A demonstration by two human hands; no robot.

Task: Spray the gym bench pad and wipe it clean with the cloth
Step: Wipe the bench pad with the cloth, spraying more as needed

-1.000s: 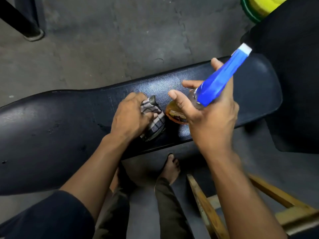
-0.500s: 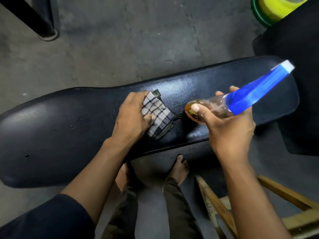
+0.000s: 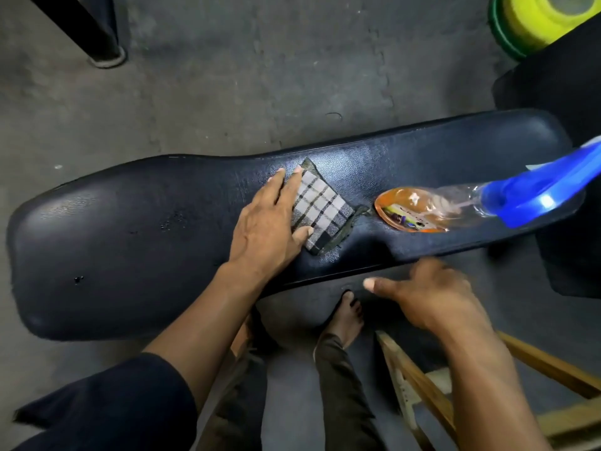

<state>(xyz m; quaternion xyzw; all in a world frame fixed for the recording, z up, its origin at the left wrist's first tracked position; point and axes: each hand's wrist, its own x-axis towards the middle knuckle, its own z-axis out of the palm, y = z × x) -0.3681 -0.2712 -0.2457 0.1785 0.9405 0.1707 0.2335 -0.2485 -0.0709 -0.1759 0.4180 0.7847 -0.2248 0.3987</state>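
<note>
A grey-and-white check crossed by black lines is seen on the cloth (image 3: 320, 211), edged in dark green beyond the fingertips (image 3: 297, 170) of the left hand (image 3: 263, 229). The bench pad (image 3: 130, 222) is coloured glossy black. The spray bottle (image 3: 455, 209) is tinted orange below a bright blue head.

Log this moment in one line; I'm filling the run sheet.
left hand: flat on cloth | right hand: empty, off pad | bottle: lying on pad | phase: wiping
</note>
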